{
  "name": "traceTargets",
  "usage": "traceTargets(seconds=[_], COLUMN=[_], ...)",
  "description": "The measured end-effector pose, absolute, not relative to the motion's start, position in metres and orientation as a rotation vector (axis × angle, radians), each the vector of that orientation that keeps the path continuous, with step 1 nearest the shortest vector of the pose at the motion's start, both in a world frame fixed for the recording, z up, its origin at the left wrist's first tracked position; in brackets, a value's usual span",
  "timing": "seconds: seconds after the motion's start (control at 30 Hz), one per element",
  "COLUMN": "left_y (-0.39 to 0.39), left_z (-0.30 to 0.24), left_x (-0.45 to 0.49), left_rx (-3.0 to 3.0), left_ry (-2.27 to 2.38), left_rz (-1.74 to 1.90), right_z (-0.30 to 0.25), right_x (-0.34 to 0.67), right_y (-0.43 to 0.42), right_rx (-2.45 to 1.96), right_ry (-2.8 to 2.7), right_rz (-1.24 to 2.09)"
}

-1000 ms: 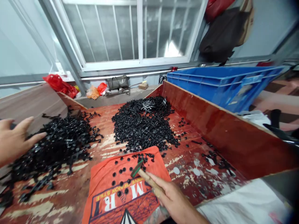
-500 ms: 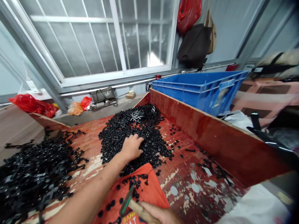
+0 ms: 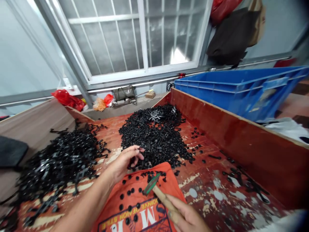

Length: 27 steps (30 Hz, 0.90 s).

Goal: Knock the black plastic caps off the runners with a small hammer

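Observation:
My left hand (image 3: 129, 159) is above the near edge of a heap of small black parts (image 3: 154, 135), its fingers curled with a small black part (image 3: 139, 149) at the fingertips. Lower right, my right hand (image 3: 187, 212) is wrapped round the wooden handle of a hammer-like tool (image 3: 166, 201). The tool's narrow head is dark with green on it and hangs over an orange-red printed cloth (image 3: 172, 185). Several round black pieces (image 3: 129, 192) lie scattered on that cloth.
A second black heap (image 3: 65, 154) of longer linked parts lies left. The worn red board (image 3: 205, 193) has a raised red side wall (image 3: 236, 135) on the right, and a blue crate (image 3: 217, 90) stands beyond it. Red and orange plastic bags (image 3: 69, 99) sit beneath the window.
My left hand has come back off the heap toward the cloth, its fingers now curled on a small part. The view has turned left, and the right hand still grips the tool.

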<state>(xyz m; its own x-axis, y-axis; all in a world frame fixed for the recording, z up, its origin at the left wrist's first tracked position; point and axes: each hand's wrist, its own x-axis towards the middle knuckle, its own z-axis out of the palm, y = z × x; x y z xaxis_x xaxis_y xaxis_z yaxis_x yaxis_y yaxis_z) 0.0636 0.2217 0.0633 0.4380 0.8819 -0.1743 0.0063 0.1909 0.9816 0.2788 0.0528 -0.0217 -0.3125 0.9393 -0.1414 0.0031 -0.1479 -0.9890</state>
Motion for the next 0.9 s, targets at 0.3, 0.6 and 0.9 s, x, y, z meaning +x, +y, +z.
traceTargets(seconds=[0.3, 0.6, 0.9], left_y=[0.135, 0.049, -0.021], left_z=[0.055, 0.047, 0.039], left_x=[-0.020, -0.088, -0.132], left_rx=[1.226, 1.055, 0.569], left_ry=[1.188, 1.552, 1.874], left_rz=[0.829, 0.897, 1.260], right_z=[-0.025, 0.014, 0.032], right_x=[0.275, 0.258, 0.181], right_y=[0.043, 0.041, 0.052], right_rx=[-1.340, -1.526, -1.007], right_ry=[-1.321, -1.739, -2.641], right_rz=[1.589, 1.436, 1.200])
